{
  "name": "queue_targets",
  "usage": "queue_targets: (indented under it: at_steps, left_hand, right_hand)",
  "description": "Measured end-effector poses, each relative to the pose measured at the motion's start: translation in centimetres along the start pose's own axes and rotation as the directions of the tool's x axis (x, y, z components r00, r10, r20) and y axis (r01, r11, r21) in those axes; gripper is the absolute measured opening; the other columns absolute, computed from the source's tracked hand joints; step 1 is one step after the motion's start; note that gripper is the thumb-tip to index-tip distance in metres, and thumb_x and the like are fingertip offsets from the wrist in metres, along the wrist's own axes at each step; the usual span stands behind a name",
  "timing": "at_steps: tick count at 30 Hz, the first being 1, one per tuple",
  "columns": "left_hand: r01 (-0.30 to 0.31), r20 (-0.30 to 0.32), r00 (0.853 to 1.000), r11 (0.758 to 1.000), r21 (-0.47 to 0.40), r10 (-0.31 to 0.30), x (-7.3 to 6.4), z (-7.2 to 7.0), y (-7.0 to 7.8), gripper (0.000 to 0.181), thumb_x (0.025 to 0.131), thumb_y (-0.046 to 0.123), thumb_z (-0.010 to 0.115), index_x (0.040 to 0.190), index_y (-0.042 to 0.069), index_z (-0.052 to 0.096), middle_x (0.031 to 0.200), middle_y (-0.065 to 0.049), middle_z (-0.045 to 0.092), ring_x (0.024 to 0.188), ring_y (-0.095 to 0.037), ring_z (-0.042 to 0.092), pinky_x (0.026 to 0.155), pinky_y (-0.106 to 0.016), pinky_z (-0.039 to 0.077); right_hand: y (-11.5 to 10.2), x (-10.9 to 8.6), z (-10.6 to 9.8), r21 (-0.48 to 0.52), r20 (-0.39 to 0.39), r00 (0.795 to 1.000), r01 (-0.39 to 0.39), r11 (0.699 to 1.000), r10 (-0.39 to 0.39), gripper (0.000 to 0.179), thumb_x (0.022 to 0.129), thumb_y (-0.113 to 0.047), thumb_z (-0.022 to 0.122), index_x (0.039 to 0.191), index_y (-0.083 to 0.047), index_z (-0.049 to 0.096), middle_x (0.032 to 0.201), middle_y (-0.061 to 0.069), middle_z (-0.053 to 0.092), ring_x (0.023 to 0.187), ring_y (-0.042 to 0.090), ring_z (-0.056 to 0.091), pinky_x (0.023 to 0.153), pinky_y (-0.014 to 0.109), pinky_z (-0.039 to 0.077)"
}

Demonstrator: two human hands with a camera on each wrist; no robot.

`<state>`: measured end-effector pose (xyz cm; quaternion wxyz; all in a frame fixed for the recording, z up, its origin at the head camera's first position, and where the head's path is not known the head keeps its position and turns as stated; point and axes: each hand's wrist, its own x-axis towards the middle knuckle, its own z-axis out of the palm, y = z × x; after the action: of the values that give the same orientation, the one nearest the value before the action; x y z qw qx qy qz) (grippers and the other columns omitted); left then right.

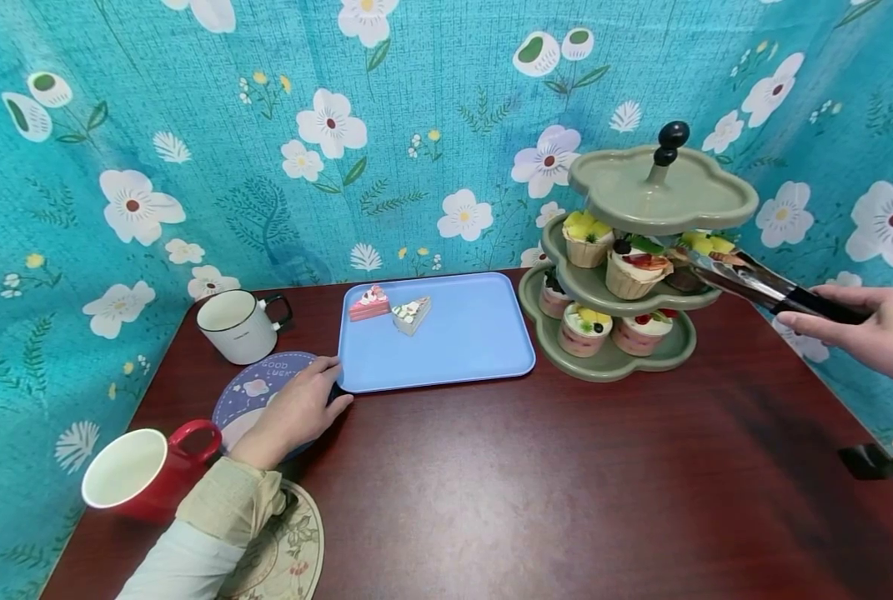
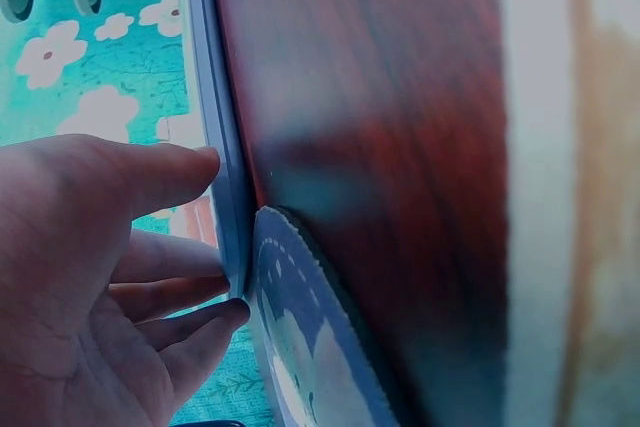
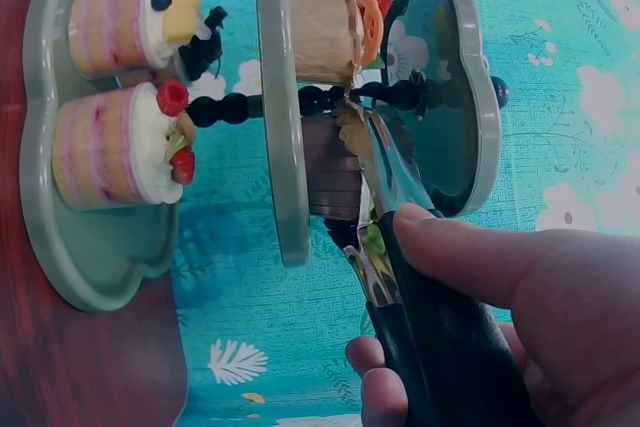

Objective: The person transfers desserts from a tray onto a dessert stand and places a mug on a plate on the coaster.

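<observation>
My right hand grips the black handles of metal tongs, thumb on one side and fingers on the other. The tongs' tips are at the topping of a cupcake in a dark brown cup, on the middle tier of a green three-tier stand. Whether they pinch it I cannot tell. My left hand touches the near left corner of a blue tray, its fingers loosely extended. Two small cake slices lie there, one pink and one grey-white.
Other cupcakes share the middle tier, and pink layered dessert cups fill the bottom one. On the left are a white mug, a red mug, a purple round mat and a cream patterned mat. Floral cloth hangs behind.
</observation>
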<state>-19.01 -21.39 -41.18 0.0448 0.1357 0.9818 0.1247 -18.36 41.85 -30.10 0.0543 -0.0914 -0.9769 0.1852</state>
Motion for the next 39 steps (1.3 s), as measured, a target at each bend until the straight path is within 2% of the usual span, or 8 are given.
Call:
queue_targets:
  at_steps: [4, 9, 23, 29, 35, 39]
  left_hand:
    - [0.002, -0.001, 1.0, 1.0, 0.003, -0.002, -0.01, -0.05, -0.01, 0.059, 0.094, 0.029, 0.067, 0.14, -0.004, 0.052, 0.144, -0.023, 0.049, 0.131, -0.039, 0.052, 0.108, -0.056, 0.043]
    - [0.005, 0.001, 1.0, 1.0, 0.004, -0.005, -0.01, 0.0, 0.0, 0.058, 0.094, 0.029, 0.067, 0.139, -0.004, 0.052, 0.144, -0.023, 0.049, 0.131, -0.039, 0.052, 0.108, -0.055, 0.043]
    - [0.005, -0.002, 1.0, 1.0, -0.005, -0.005, -0.04, -0.05, 0.04, 0.057, 0.094, 0.029, 0.067, 0.139, -0.004, 0.052, 0.144, -0.023, 0.049, 0.131, -0.039, 0.052, 0.108, -0.055, 0.043]
    - [0.016, 0.01, 1.0, 1.0, -0.003, -0.016, -0.09, -0.02, 0.02, 0.058, 0.094, 0.029, 0.066, 0.14, -0.003, 0.051, 0.145, -0.023, 0.049, 0.132, -0.039, 0.051, 0.108, -0.056, 0.042]
    - [0.018, 0.014, 1.0, 1.0, -0.007, -0.018, -0.09, -0.02, 0.04, 0.058, 0.094, 0.029, 0.066, 0.14, -0.003, 0.051, 0.145, -0.023, 0.048, 0.132, -0.04, 0.05, 0.108, -0.056, 0.042]
    - [0.018, 0.013, 1.0, 1.0, -0.009, -0.017, -0.1, -0.06, 0.01, 0.058, 0.094, 0.029, 0.066, 0.141, -0.003, 0.051, 0.146, -0.023, 0.048, 0.132, -0.039, 0.051, 0.108, -0.056, 0.042]
  right_hand:
    - [-0.23, -0.06, -0.05, -0.011, 0.006, 1.0, 0.008, 1.0, -0.007, 0.079, 0.092, -0.05, 0.064, 0.136, 0.014, 0.047, 0.085, 0.028, 0.063, 0.055, 0.009, 0.044, 0.047, 0.031, 0.039]
    - [-0.39, -0.13, -0.1, -0.012, 0.011, 1.0, 0.002, 1.0, -0.002, 0.079, 0.092, -0.05, 0.064, 0.135, 0.014, 0.048, 0.09, 0.031, 0.062, 0.057, 0.01, 0.044, 0.048, 0.03, 0.039]
    - [-0.41, -0.31, -0.16, 0.002, -0.009, 1.0, 0.022, 1.0, -0.022, 0.067, 0.091, -0.047, 0.066, 0.125, 0.01, 0.055, 0.071, 0.012, 0.061, 0.054, 0.01, 0.044, 0.047, 0.03, 0.037]
    - [-0.36, -0.24, -0.31, 0.007, -0.004, 1.0, 0.019, 1.0, -0.019, 0.065, 0.091, -0.047, 0.066, 0.124, 0.008, 0.055, 0.069, 0.01, 0.06, 0.054, 0.011, 0.043, 0.047, 0.031, 0.036]
    - [0.0, -0.42, -0.55, 0.028, 0.007, 1.0, -0.014, 1.0, 0.013, 0.078, 0.092, -0.048, 0.064, 0.137, 0.013, 0.045, 0.076, 0.018, 0.062, 0.055, 0.009, 0.043, 0.046, 0.03, 0.04]
    - [0.24, -0.55, -0.62, 0.08, -0.004, 1.0, -0.029, 0.996, 0.029, 0.077, 0.094, -0.045, 0.062, 0.139, 0.014, 0.043, 0.071, 0.01, 0.06, 0.054, 0.01, 0.044, 0.045, 0.03, 0.04]
